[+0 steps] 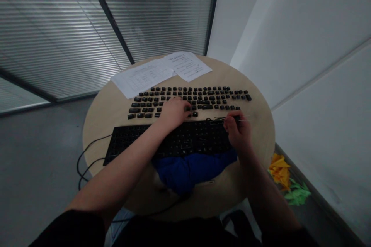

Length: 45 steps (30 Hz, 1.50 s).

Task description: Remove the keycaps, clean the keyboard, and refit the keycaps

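Plainly, one keyboard lies on the surface, before dozens of keycaps and two illegible sheets; the left hand touches keycaps, grip unclear; the right hand pinches one wire tool.

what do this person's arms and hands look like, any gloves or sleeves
Both the left hand and the right hand are ungloved, and both forearms are bare. No watch or bracelet shows at either wrist. The left sleeve is black and ends near the elbow; the right sleeve, also dark, shows only at the bottom edge.
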Each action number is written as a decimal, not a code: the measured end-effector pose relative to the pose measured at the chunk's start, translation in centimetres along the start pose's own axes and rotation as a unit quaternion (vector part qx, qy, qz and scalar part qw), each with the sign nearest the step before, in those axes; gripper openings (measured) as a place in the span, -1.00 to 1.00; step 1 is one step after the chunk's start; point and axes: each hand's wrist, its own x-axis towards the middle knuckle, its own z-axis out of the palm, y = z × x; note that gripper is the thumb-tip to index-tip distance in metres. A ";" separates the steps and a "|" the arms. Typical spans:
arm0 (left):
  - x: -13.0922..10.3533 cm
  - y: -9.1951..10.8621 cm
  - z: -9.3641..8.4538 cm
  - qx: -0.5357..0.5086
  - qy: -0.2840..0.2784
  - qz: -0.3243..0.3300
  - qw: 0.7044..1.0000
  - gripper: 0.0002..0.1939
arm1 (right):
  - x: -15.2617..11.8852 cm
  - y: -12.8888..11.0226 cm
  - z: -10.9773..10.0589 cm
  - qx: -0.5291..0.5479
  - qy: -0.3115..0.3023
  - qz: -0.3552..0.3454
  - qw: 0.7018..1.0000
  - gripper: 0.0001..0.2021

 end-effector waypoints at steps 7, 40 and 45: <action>-7.8 -3.1 -3.7 -0.128 0.065 -0.018 0.989 -0.79 | -0.9 -3.3 1.0 0.053 -0.128 0.055 0.989 -0.78; -14.3 0.6 2.4 -0.061 -0.043 0.074 0.994 -0.86 | -4.2 -3.1 5.2 -0.097 -0.358 -0.047 0.928 -0.90; -14.7 0.4 2.8 -0.078 -0.037 0.076 0.993 -0.84 | -4.5 -3.1 5.4 -0.131 -0.373 -0.085 0.915 -0.88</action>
